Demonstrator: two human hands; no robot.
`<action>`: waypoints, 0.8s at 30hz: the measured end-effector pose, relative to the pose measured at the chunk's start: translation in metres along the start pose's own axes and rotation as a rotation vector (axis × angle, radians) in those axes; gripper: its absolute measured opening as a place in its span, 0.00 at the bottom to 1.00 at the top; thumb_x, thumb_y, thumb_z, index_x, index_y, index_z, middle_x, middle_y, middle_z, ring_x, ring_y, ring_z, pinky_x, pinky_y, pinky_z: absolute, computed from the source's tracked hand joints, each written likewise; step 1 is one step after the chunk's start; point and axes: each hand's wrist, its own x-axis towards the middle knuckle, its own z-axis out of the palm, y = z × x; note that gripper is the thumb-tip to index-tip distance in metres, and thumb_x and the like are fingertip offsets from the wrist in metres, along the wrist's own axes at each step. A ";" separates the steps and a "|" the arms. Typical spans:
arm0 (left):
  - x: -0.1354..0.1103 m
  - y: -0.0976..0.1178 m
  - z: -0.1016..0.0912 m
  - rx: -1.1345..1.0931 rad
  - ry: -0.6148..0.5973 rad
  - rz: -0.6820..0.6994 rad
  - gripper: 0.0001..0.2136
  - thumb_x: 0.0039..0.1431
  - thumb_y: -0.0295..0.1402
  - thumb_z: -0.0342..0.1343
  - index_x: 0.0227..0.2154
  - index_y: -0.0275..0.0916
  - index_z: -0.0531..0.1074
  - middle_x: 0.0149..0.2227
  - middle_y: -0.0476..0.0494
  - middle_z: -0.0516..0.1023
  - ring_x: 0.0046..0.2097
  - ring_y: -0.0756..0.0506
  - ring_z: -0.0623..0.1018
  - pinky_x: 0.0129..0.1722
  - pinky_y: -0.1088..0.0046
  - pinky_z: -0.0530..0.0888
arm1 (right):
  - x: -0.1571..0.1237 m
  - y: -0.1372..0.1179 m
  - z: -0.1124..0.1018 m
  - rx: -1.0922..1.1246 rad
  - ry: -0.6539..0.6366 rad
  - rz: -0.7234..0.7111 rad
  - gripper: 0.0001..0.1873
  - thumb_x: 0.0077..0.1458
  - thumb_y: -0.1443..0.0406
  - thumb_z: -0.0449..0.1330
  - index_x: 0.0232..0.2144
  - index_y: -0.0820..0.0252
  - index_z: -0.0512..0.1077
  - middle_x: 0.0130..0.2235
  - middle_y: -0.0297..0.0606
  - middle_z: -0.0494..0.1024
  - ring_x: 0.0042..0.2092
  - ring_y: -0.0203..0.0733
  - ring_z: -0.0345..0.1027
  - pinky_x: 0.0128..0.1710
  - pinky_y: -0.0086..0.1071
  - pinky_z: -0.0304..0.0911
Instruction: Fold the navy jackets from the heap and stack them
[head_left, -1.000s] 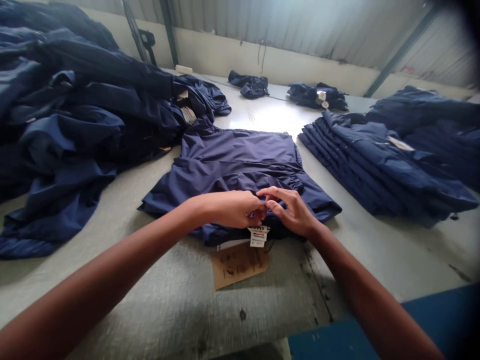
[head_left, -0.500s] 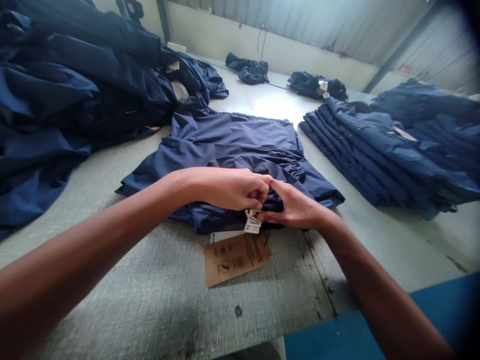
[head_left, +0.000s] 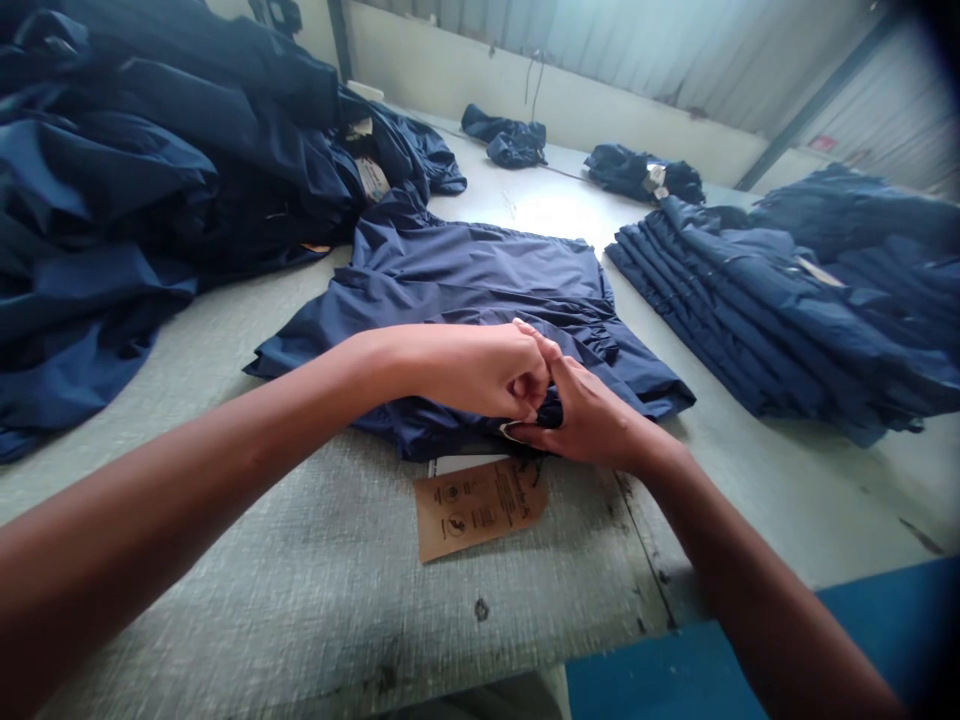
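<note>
A navy blue garment lies flat on the grey table in front of me. My left hand and my right hand meet at its near edge. Both are closed, pinching the fabric there, and a small white tag peeks out under the fingers. A brown cardboard hang tag lies on the table just below the hands, with a strip of white paper above it.
A big heap of navy garments fills the left side. A neat stack of folded ones sits at the right. Two small bundles lie at the table's far end by the wall. A blue surface borders the near right corner.
My hands closed tighter on the garment's near edge, and the small white tag that hung below them is now mostly covered. The view shifted slightly.
</note>
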 end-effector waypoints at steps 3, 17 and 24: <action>0.000 0.001 0.000 -0.027 0.013 -0.009 0.09 0.62 0.22 0.57 0.38 0.39 0.82 0.33 0.53 0.81 0.35 0.51 0.76 0.39 0.76 0.71 | 0.001 -0.001 0.001 -0.028 0.025 0.003 0.55 0.57 0.64 0.68 0.76 0.57 0.42 0.61 0.49 0.74 0.57 0.55 0.74 0.61 0.48 0.68; 0.001 0.006 0.010 0.265 0.010 -0.223 0.04 0.59 0.32 0.66 0.33 0.38 0.80 0.28 0.48 0.77 0.29 0.46 0.74 0.31 0.70 0.68 | -0.001 0.007 0.014 -0.065 0.065 0.008 0.54 0.58 0.67 0.65 0.77 0.53 0.40 0.57 0.45 0.78 0.52 0.54 0.75 0.59 0.52 0.68; 0.006 0.035 0.035 0.522 0.150 -0.343 0.02 0.56 0.26 0.62 0.28 0.36 0.78 0.29 0.40 0.79 0.39 0.38 0.79 0.44 0.61 0.70 | 0.000 0.001 0.013 -0.135 0.096 0.012 0.56 0.53 0.70 0.63 0.77 0.53 0.41 0.61 0.44 0.76 0.52 0.54 0.74 0.56 0.49 0.68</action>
